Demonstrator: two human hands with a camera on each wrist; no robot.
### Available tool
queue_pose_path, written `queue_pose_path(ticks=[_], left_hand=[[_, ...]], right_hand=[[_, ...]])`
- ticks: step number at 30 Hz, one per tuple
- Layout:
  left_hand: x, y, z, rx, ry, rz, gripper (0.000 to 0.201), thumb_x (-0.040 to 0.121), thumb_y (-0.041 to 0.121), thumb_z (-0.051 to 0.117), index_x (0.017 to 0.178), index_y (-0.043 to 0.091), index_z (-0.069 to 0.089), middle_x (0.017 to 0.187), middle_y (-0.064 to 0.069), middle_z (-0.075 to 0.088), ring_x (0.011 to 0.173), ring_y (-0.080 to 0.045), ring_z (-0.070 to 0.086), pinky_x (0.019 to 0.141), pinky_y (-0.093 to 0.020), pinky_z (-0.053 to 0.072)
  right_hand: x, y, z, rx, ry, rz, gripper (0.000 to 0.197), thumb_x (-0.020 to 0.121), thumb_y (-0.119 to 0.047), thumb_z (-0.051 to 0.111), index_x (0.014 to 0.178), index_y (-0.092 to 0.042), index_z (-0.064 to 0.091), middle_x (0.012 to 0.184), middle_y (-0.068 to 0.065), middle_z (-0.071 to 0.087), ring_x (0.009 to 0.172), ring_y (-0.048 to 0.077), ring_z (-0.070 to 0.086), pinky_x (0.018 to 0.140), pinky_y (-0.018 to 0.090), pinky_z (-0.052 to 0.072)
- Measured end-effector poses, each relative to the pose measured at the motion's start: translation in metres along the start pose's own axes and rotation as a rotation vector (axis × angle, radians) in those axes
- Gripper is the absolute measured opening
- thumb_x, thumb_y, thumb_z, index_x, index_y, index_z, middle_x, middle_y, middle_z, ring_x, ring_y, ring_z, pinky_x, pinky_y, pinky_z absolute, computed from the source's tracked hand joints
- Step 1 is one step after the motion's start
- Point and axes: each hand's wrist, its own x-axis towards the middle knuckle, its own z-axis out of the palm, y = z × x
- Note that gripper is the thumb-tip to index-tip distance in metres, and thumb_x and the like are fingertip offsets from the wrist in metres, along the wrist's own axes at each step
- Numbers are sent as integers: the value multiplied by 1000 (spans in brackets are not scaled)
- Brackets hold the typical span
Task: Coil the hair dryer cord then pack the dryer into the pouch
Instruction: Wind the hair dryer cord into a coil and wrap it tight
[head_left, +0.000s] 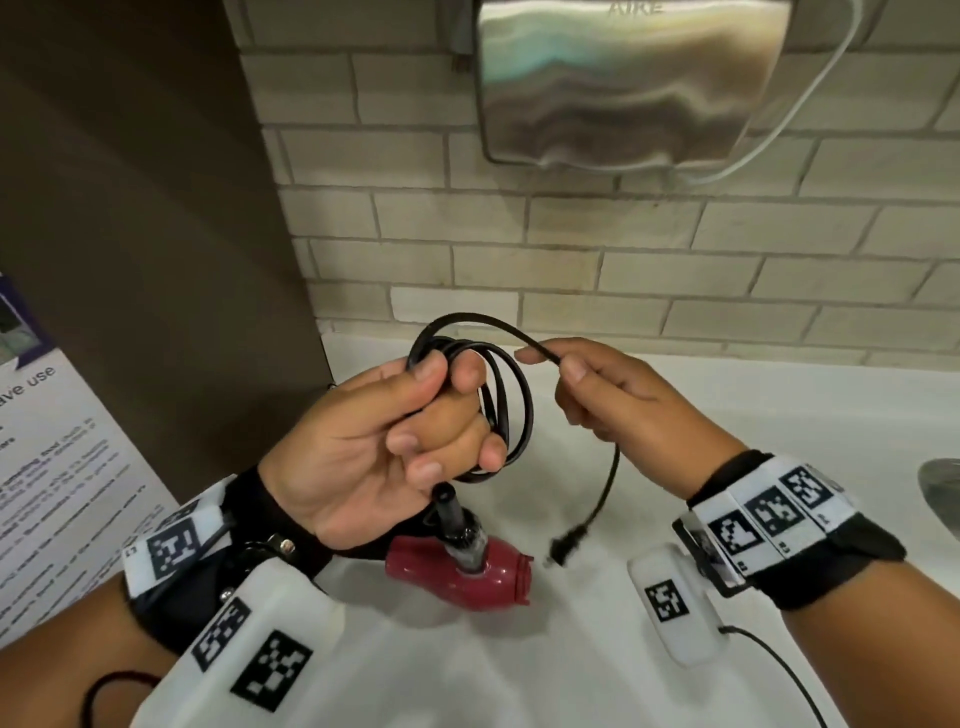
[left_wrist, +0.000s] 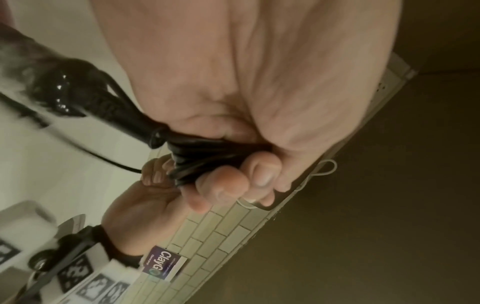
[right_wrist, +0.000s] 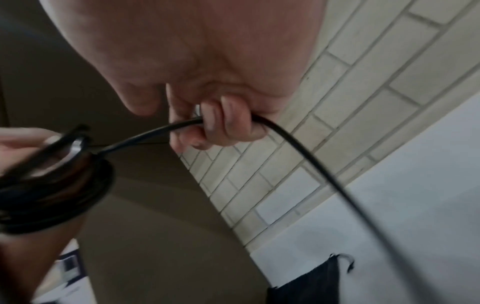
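My left hand (head_left: 374, 441) grips the coiled cord (head_left: 511, 410) (several loops); my right hand (head_left: 618, 400) pinches its loose end.

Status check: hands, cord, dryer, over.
Left hand grips coiled cord. Right hand pinches the loose tail, plug dangling. Red dryer hangs below. Nothing blocking.

Coiled cord (left_wrist: 192, 162) in left hand (left_wrist: 259, 92)
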Motion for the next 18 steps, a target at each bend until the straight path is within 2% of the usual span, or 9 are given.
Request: queue_pose_path(ticks=[2,4,7,9,11,13,15,17,18], left_hand=[[0,1,0,-7,1,-7,14,103,17,49,97,5,53,54,2,28,50,-18,34,84,-40,44],[0,2,1,-19,-1,-8,13,103,16,48,95,6,52,54,3,28,51,-18,33,84,-40,43],[-1,4,0,-42,-1,-4,14,104,16,45,94,7,51,54,3,28,50,-18,33,84,-40,42],[-2,3,-1,-46,4,-14,15,104,17,43,94,8,50,53,3,28,49,-18,32,82,-40,41],[-3,1,-2,-57,9,-34,19,104,18,38,92,8,49,53,3,27,48,-18,31,81,-40,41],[-2,-1,-3,-68,10,-54,22,104,19,35,91,8,49,52,3,26,48,-18,30,80,-40,41],[-1,-1,-4,-79,8,-65,24,104,20,32,91,9,49,52,4,25,47,-19,30,79,-39,41],[1,-1,-4,-92,5,-66,25,104,20,31,91,9,50,52,4,25,48,-19,29,79,-39,41],[2,-1,-4,-98,4,-65,26,104,20,31,90,9,50,52,4,24,48,-19,29,79,-39,40]], right_hand=[[-2,0,6,50,-21,12,42,95,-41,41,129,-28,62,73,-12,51,61,-4,49,60,5,40],[-2,4,10,-12,-20,4,40,99,-40,38,133,-33,59,74,-16,52,65,-5,50,64,5,40],[-4,18,11,-158,42,-29,36,106,-21,42,135,-35,58,75,-25,57,74,-3,52,74,8,40],[-6,23,12,-244,102,-45,43,105,-11,43,135,-39,55,79,-16,58,76,-1,53,76,9,39],[-6,24,15,-218,133,-42,48,104,-7,43,137,-41,51,92,-5,61,75,1,56,78,14,43],[-7,20,20,-52,146,-28,43,105,-16,43,143,-37,49,108,3,63,78,6,63,81,24,52],[-9,12,25,98,137,-37,45,102,-41,43,147,-35,45,124,5,60,89,16,69,88,32,56],[-11,5,29,127,102,-65,63,92,-64,41,149,-37,40,133,2,56,94,22,68,90,32,55],[-12,1,32,112,84,-78,66,91,-67,40,150,-38,38,131,-4,57,93,18,66,87,29,54]])
